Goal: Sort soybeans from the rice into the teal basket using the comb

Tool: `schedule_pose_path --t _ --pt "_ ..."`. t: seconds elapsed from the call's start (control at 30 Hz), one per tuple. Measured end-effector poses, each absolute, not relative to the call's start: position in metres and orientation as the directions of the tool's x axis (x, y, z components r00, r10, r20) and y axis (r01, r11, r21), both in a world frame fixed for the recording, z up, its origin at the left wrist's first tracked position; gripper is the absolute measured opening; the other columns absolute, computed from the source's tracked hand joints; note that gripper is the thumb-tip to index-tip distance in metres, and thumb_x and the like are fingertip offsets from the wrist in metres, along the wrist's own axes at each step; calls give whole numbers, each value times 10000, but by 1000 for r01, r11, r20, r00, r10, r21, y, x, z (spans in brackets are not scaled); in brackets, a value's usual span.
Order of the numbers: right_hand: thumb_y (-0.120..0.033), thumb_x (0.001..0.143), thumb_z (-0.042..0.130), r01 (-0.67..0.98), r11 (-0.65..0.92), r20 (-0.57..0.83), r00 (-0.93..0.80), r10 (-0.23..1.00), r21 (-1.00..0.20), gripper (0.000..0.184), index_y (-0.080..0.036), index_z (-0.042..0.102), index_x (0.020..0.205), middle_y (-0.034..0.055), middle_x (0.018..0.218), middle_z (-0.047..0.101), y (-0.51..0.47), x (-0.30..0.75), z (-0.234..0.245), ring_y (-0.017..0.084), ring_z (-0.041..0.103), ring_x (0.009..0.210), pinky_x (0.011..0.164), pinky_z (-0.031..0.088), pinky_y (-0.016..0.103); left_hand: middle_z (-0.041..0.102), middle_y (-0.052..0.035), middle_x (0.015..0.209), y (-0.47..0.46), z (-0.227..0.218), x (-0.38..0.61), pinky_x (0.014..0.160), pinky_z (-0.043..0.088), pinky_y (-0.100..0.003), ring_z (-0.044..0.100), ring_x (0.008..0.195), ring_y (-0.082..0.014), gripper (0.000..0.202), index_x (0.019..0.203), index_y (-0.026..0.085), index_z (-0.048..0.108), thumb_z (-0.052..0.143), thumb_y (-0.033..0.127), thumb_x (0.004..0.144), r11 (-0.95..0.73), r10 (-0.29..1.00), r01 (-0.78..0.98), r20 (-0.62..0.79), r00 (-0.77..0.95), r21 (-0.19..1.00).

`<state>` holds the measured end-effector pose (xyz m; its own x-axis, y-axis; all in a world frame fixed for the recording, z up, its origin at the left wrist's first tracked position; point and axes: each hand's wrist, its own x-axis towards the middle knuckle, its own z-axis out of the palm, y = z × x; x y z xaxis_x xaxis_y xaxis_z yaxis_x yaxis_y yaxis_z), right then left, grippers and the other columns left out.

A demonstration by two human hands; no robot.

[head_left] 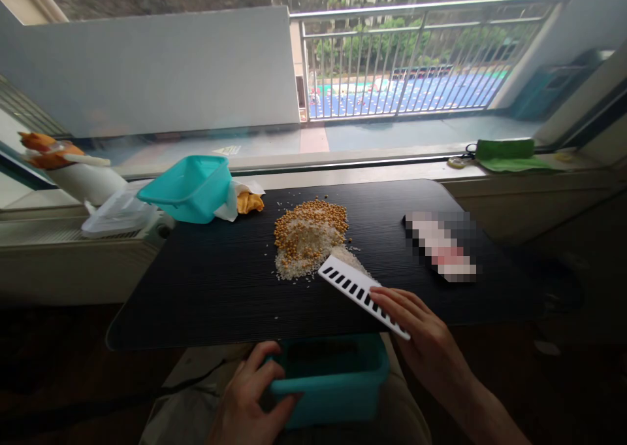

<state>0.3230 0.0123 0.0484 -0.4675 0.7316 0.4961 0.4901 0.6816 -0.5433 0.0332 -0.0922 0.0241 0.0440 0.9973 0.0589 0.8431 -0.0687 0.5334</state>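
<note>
left hand [255,389] down low, fingers [268,370] kinda hooked, thumb [285,408] out sideways, right hand [420,321] a bit higher, fingers [399,303] pretty straight and together, bare forearm [482,402] slanting in

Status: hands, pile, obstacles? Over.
Left hand holds lower bin by corner. Right hand holds slotted scraper at edge of pile. Pile mixes rice, beans. No obstacle seen.

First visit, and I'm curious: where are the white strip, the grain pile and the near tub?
White strip [360,281]: head view, on its slotted face.
Grain pile [311,236]: head view, mid-heap.
Near tub [336,400]: head view, on its outer wall.
</note>
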Motion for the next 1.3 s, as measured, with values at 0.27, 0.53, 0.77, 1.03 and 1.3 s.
schedule_pose_path --t 0.27,0.53,0.77,1.03,1.3 --pt "-121 942 493 443 532 450 -283 847 -722 325 -256 599 1219 54 1159 684 34 329 65 189 639 1065 931 506 305 653 -40 1172 -81 44 62 815 542 -307 689 946 -209 102 689 220 606 678 153 716 -6 993 822 -96 73 569" --pt "-268 937 517 462 400 322 -241 915 -792 236 -171 654 1102 70 974 733 50 305 67 202 690 843 762 547 286 650 -34 1148 -87 44 50 795 538 -290 678 941 -209 125 683 219 597 669 119 701 3 996 817 -75 49 577" --pt "-354 919 554 429 293 247 -161 955 -854 239 -199 655 1072 63 995 736 47 313 71 223 685 865 744 541 297 667 -29 1132 -94 35 30 777 547 -277 684 915 -208 91 687 224 609 670 158 701 -26 1000 823 27 13 568" --pt "-399 910 572 399 238 184 -170 968 -886 260 -205 686 1040 62 1001 741 37 314 72 239 685 902 791 543 314 656 -37 1136 -92 42 33 784 547 -295 686 912 -209 92 680 223 599 655 158 714 -3 1000 801 -21 19 598" --pt "-413 870 638 309 146 112 -124 986 -940 254 -235 720 1031 57 1045 754 28 334 73 260 698 962 862 549 337 637 -34 1152 -92 42 36 848 532 -309 680 962 -203 97 703 224 592 653 155 733 16 998 781 -60 27 624"
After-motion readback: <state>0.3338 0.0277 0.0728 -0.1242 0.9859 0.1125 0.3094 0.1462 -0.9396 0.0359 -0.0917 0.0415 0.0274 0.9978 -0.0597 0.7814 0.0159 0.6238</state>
